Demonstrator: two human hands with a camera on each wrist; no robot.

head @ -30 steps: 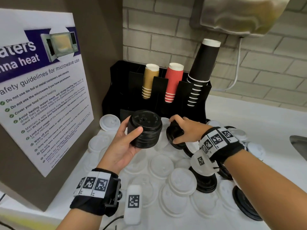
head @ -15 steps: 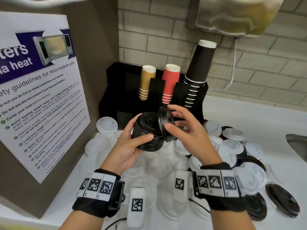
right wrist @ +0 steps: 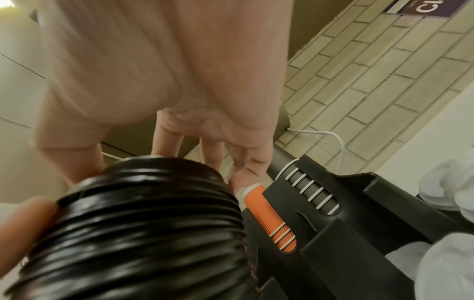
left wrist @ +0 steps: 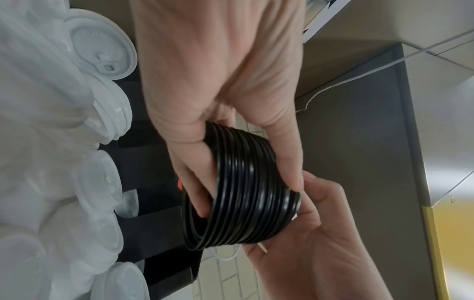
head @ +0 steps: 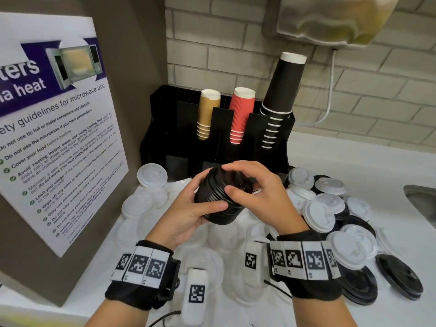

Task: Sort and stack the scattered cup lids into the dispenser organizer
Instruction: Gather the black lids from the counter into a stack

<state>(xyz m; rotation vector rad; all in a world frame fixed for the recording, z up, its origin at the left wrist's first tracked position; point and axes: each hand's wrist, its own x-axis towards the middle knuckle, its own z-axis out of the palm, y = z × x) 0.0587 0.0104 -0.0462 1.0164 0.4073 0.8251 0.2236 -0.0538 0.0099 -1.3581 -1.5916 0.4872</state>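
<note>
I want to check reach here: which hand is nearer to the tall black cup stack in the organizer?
Right. The right hand is in front of and below the tall black cup stack, on the black lid stack; the left hand grips those lids further left.

The glossy black ribbed stack of plastic lids (head: 218, 199) matches the matte black dispenser organizer (head: 162, 128). Its paper cup stacks are tan (head: 207, 112), ribbed red (head: 241, 112) and black with white rims (head: 283, 90). Translucent white round lids (head: 152, 174) cover the white counter (head: 354, 159); flat black lids (head: 398, 276) lie there too.
</note>
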